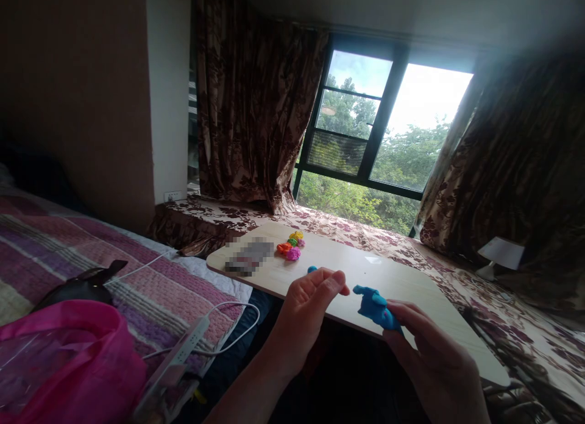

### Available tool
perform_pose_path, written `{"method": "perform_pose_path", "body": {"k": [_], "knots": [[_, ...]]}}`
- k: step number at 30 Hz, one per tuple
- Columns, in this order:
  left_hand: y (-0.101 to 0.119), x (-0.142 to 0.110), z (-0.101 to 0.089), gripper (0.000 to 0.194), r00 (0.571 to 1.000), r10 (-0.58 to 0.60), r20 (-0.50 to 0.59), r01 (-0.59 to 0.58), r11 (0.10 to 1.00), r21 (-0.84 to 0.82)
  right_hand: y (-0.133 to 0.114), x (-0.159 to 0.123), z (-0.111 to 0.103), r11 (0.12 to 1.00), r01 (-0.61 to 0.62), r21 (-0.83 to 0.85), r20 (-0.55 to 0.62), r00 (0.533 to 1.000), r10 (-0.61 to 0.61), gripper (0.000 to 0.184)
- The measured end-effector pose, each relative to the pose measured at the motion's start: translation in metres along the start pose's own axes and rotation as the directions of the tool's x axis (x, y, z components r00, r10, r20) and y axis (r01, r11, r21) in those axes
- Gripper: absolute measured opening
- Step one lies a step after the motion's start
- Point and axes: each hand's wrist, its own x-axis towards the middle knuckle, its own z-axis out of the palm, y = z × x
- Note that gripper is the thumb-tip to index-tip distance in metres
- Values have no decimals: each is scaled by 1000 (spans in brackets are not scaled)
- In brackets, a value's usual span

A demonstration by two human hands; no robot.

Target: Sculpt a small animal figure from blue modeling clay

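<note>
My right hand (pixel 434 351) pinches a blue modelling clay figure (pixel 372 305) between thumb and fingers, above the table's near edge. The figure is lumpy, with small parts sticking out and a tiny pink spot on its side. To its left, my left hand (pixel 315 305) is closed with thumb and fingertips together, close to the figure but apart from it. What those fingertips hold, if anything, is too small to make out. A bit of blue clay (pixel 312 269) shows just behind the left knuckles; I cannot tell whether it lies on the pale table (pixel 411 293) or is in the hand.
Small orange, yellow, green and pink clay lumps (pixel 292 252) sit farther back on the table, beside a blurred-out grey item (pixel 250 256). Left are a pink bag (pixel 114 351), a power strip (pixel 189 342) with white cable, and a striped bed cover (pixel 91 247). A lamp (pixel 501 253) stands right.
</note>
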Motion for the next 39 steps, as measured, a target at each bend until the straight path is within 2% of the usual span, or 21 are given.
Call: {"method": "perform_pose_path", "body": {"k": [3,6,8,11,13,15,20,25,31,39], "knots": [[3,-2,-3,18,985,159,-72,-143,970,195,3,1,0,998,-9,-62,-22,1000,8,29],[5,-8,-3,9,901,422,-104,-340,834,435,6,1,1,992,-19,-124,-60,998,12,32],[5,-12,0,12,836,545,-63,-424,715,557,7,0,1,989,-13,-145,-55,998,5,34],[4,-14,6,23,760,647,65,-505,523,686,8,0,0,990,5,-143,-9,1000,-7,34],[5,-14,10,27,728,671,140,-537,432,724,8,0,-1,991,9,-137,7,1000,-8,34],[6,-13,13,27,718,674,175,-546,390,741,9,0,-1,991,7,-134,6,1000,-6,33],[7,-11,13,23,697,697,169,-543,360,759,12,0,1,995,0,-103,2,1000,1,33],[6,-11,12,26,686,715,139,-540,371,756,10,2,0,996,-2,-91,4,1000,3,32],[8,-10,13,27,651,753,90,-550,388,740,7,1,-2,992,-24,-124,-11,1000,22,31],[5,-10,16,28,652,752,90,-560,398,726,8,3,1,998,-21,-59,16,1000,22,32]]}}
